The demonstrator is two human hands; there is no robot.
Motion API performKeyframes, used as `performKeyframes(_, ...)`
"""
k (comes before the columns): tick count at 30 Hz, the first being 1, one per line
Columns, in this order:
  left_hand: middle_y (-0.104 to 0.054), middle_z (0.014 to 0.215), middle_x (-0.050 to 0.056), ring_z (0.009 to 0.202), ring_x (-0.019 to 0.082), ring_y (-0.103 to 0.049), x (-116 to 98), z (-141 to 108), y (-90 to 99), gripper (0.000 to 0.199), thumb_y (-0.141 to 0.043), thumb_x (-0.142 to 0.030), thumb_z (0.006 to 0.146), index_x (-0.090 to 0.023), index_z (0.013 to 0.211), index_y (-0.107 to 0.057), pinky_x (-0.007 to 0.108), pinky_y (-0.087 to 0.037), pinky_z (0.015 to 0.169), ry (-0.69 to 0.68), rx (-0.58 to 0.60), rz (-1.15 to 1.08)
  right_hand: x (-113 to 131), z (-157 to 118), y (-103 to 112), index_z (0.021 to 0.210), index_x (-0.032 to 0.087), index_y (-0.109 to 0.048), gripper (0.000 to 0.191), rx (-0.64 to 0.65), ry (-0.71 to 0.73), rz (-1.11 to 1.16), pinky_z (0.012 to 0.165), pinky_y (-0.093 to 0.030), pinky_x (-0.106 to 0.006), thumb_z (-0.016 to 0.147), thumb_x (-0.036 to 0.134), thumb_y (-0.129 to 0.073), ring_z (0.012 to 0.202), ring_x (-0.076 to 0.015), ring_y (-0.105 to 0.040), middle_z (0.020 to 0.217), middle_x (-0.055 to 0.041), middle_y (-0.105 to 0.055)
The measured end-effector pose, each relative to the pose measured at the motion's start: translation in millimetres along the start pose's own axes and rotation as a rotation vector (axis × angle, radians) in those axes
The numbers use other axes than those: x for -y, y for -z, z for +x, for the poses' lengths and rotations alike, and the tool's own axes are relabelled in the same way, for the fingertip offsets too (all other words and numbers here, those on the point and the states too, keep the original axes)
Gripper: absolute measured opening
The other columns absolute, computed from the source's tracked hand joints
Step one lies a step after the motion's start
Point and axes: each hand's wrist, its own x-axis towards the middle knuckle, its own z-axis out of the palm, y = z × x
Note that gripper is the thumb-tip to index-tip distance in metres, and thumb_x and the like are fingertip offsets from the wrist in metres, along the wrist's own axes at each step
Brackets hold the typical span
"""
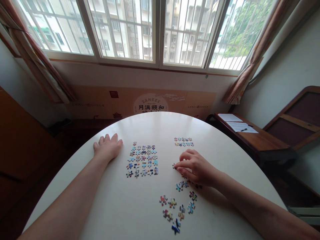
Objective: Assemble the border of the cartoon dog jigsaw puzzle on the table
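My left hand [108, 146] lies flat on the white round table [112, 200] with its fingers spread, left of a block of puzzle pieces [143, 158] set out in rows. At the right, my right hand [196, 166] pinches a small puzzle piece [174, 165] between thumb and forefinger, low over the table. Beyond it are two short rows of pieces [184, 142]. Loose pieces [172, 202] lie scattered nearer to me, and some are partly hidden beneath my right hand.
Behind the table stand a printed cardboard panel [200, 100] and barred windows. To the right is a wooden bench [265, 140] with papers [241, 127] and a pen on it. Curtains hang at both sides.
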Motion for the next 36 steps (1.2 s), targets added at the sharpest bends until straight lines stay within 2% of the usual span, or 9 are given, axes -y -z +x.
performKeyframes(3, -0.031, 0.163, 0.020, 0.151, 0.040, -0.026, 1, 0, -0.9, 0.064, -0.025, -0.047, 0.099, -0.021, 0.156, -0.039, 0.061, -0.026, 0.116, -0.001, -0.004, 0.004, -15, 2, 0, 0.103, 0.026, -0.080, 0.027, -0.042, -0.055, -0.055, 0.088, -0.042, -0.041, 0.101, 0.030, -0.053, 0.085, -0.0215, -0.056, 0.084, -0.0053, -0.067)
performKeyframes(5, -0.031, 0.164, 0.020, 0.151, 0.040, -0.026, 1, 0, -1.4, 0.065, -0.024, -0.047, 0.099, -0.021, 0.156, -0.039, 0.061, -0.025, 0.116, -0.004, -0.001, 0.004, -29, 3, -1, 0.107, 0.026, -0.080, 0.028, -0.069, -0.115, -0.103, 0.087, -0.042, -0.040, 0.101, 0.030, -0.053, 0.085, -0.0218, -0.057, 0.085, -0.0055, -0.068)
performKeyframes(9, -0.029, 0.164, 0.020, 0.151, 0.040, -0.025, 0, 0, -2.0, 0.065, -0.026, -0.048, 0.098, -0.021, 0.156, -0.039, 0.061, -0.024, 0.117, -0.004, -0.006, -0.005, -45, 1, -4, 0.129, 0.027, -0.071, 0.034, -0.064, -0.184, -0.211, 0.089, -0.043, -0.041, 0.101, 0.029, -0.052, 0.093, -0.0246, -0.058, 0.096, -0.0081, -0.069)
performKeyframes(12, -0.030, 0.164, 0.020, 0.151, 0.040, -0.025, 1, 1, -2.1, 0.065, -0.027, -0.048, 0.098, -0.021, 0.156, -0.040, 0.061, -0.024, 0.117, -0.003, -0.008, -0.012, -41, 1, -7, 0.141, 0.020, -0.061, 0.042, -0.086, -0.202, -0.241, 0.093, -0.044, -0.043, 0.101, 0.028, -0.050, 0.100, -0.0265, -0.057, 0.105, -0.0107, -0.069)
performKeyframes(19, -0.033, 0.162, 0.021, 0.150, 0.041, -0.027, 2, 0, -0.7, 0.064, -0.029, -0.047, 0.097, -0.020, 0.153, -0.043, 0.061, -0.026, 0.115, -0.020, -0.023, -0.022, -32, 4, -10, 0.124, 0.021, -0.073, 0.034, -0.086, -0.236, -0.260, 0.092, -0.044, -0.042, 0.102, 0.031, -0.049, 0.096, -0.0256, -0.056, 0.103, -0.0108, -0.067)
performKeyframes(26, -0.032, 0.163, 0.021, 0.150, 0.041, -0.027, 2, -1, -0.4, 0.065, -0.026, -0.048, 0.097, -0.021, 0.153, -0.042, 0.061, -0.026, 0.115, -0.017, -0.015, -0.021, -37, 6, -12, 0.126, 0.026, -0.073, 0.033, -0.096, -0.258, -0.283, 0.090, -0.043, -0.042, 0.101, 0.035, -0.053, 0.097, -0.0264, -0.055, 0.102, -0.0100, -0.065)
performKeyframes(36, -0.029, 0.164, 0.021, 0.151, 0.041, -0.025, 0, -2, 2.1, 0.065, -0.027, -0.047, 0.098, -0.020, 0.155, -0.041, 0.061, -0.024, 0.116, -0.004, -0.002, -0.030, -38, 5, -15, 0.130, 0.023, -0.070, 0.036, -0.123, -0.256, -0.262, 0.093, -0.045, -0.044, 0.100, 0.033, -0.053, 0.099, -0.0270, -0.055, 0.103, -0.0109, -0.063)
